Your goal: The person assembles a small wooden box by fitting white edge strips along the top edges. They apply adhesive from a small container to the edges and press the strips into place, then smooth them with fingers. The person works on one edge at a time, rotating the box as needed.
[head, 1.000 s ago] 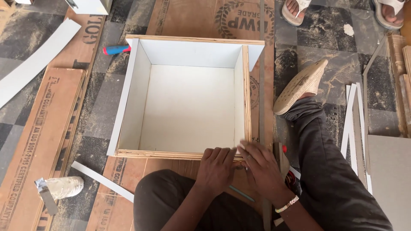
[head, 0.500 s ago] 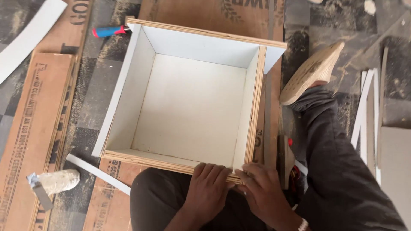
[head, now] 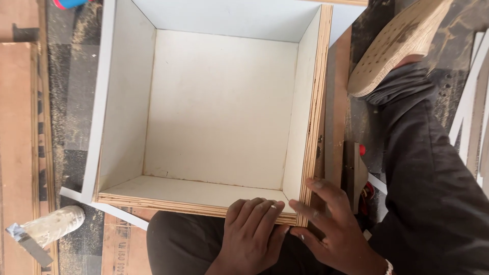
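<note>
An open plywood box, white on the inside with raw layered edges showing along its rims, lies on the floor directly in front of a seated person, its open side facing up toward the camera. Both hands work at the box's near right corner. The left hand lies palm down across the near rim, its fingers curled over the top edge and pressing on it; the grip is a flat, loose press and closes around nothing. The right hand sits just beside it at the corner itself, the thumb up against the outer face of the right wall and the forefinger pointing along the near edge, spread open and bracing the joint, not clasping it. A ring shows on one finger of the left hand. The person's right leg in dark trousers stretches along the box's right side, ending in a tan perforated shoe. To the left, on the dusty floor, lies a pale plastic bottle, and a thin white strip runs out from under the box's near left corner.
</note>
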